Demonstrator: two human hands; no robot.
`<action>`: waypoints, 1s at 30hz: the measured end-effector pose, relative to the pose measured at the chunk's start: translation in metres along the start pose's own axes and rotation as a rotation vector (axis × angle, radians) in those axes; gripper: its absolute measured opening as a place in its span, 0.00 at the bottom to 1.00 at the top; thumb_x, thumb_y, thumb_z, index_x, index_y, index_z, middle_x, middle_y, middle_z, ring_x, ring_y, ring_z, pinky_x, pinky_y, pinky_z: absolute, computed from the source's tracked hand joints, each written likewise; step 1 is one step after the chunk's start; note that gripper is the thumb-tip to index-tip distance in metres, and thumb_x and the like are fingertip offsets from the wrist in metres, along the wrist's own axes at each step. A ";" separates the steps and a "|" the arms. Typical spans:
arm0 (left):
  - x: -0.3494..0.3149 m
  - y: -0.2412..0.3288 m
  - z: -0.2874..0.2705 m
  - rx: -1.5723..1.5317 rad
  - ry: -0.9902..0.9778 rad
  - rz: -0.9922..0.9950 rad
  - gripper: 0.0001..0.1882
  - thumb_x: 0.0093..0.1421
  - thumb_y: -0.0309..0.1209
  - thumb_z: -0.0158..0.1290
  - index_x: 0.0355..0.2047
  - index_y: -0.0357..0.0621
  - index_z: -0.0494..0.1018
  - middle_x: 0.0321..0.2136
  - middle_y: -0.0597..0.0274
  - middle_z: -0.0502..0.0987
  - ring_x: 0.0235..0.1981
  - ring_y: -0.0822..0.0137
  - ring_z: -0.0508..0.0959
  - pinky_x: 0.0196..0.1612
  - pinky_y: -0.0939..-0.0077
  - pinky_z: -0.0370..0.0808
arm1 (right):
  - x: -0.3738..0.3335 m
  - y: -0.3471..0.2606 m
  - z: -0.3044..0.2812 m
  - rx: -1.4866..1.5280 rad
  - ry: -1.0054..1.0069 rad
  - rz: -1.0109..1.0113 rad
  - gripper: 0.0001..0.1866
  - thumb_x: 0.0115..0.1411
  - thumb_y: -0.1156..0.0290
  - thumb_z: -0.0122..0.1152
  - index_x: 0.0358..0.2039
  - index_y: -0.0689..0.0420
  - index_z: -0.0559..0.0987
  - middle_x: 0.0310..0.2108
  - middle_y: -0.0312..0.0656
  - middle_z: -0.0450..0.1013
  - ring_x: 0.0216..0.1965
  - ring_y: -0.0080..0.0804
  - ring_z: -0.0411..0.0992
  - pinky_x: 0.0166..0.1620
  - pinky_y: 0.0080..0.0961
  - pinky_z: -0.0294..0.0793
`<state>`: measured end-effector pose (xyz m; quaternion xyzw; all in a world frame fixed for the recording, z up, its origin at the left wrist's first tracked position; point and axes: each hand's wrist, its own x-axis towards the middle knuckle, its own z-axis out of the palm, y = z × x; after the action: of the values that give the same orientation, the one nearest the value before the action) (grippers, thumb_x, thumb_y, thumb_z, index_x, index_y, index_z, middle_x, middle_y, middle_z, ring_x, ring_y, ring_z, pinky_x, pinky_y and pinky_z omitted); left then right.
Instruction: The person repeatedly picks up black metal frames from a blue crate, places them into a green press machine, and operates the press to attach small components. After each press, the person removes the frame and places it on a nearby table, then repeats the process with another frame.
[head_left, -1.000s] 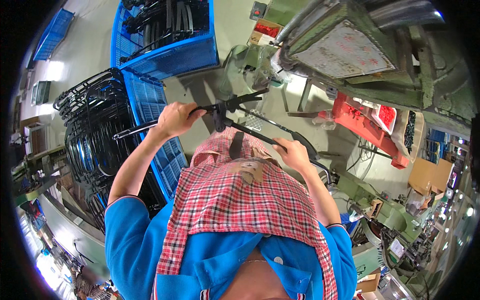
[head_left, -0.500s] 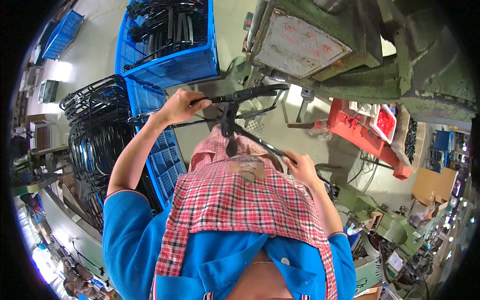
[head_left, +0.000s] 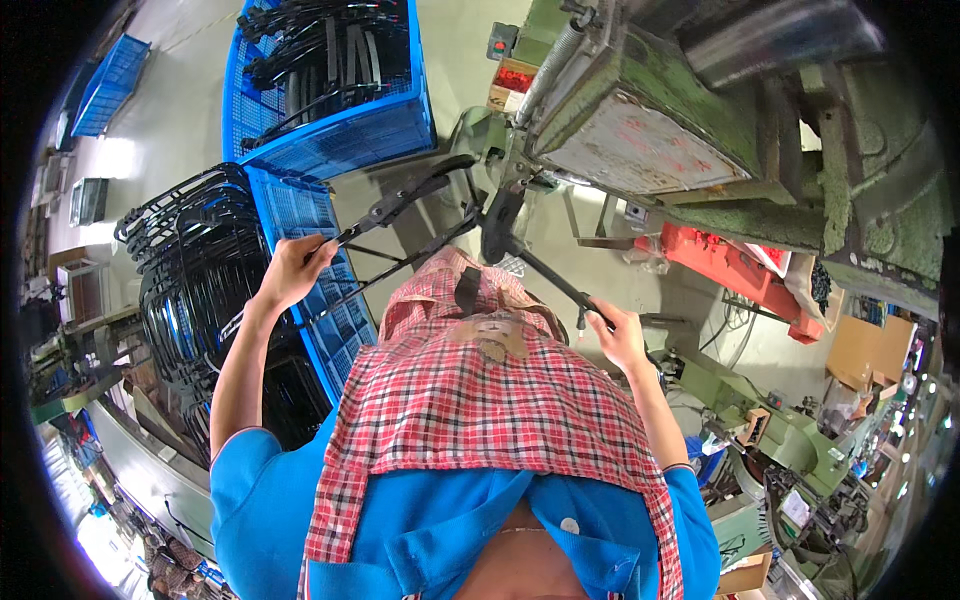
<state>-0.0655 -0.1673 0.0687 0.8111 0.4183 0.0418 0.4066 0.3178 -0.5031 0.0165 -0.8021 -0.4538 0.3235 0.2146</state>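
A black tubular metal frame [head_left: 390, 207] with jointed arms is spread between my two hands, over the lap of my checked apron. My left hand [head_left: 297, 270] is closed round one arm of it, at the left. Farther right, my right hand [head_left: 615, 335] grips the end of another arm that slants down from the dark central joint [head_left: 500, 228]. That joint is close beneath the lower part of a green machine [head_left: 640, 150]; whether they touch I cannot tell. My left palm is hidden, as are some fingers of my right hand.
Black frames [head_left: 200, 270] are piled at the left beside a blue crate [head_left: 325, 345]. Another blue crate [head_left: 345, 145] holds black parts at the far left. A red tray [head_left: 700, 265] stands right of the machine. Green machinery [head_left: 735, 400] stands near right.
My left hand has moved left and nearer to me, tilting the frame's left arm. The central joint has shifted right and away from me, closer to the machine. My right hand keeps its grip.
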 end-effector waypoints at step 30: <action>0.087 0.104 0.115 0.073 0.038 0.427 0.11 0.60 0.37 0.54 0.33 0.44 0.80 0.20 0.47 0.76 0.25 0.46 0.77 0.28 0.57 0.74 | 0.077 -0.110 0.021 -0.135 0.225 -0.261 0.38 0.61 0.62 0.58 0.65 0.55 0.50 0.14 0.51 0.69 0.18 0.54 0.70 0.22 0.48 0.67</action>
<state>0.1046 -0.2109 0.0405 0.8945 0.2460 0.1272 0.3510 0.2671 -0.3811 0.0472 -0.7800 -0.5478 0.1700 0.2500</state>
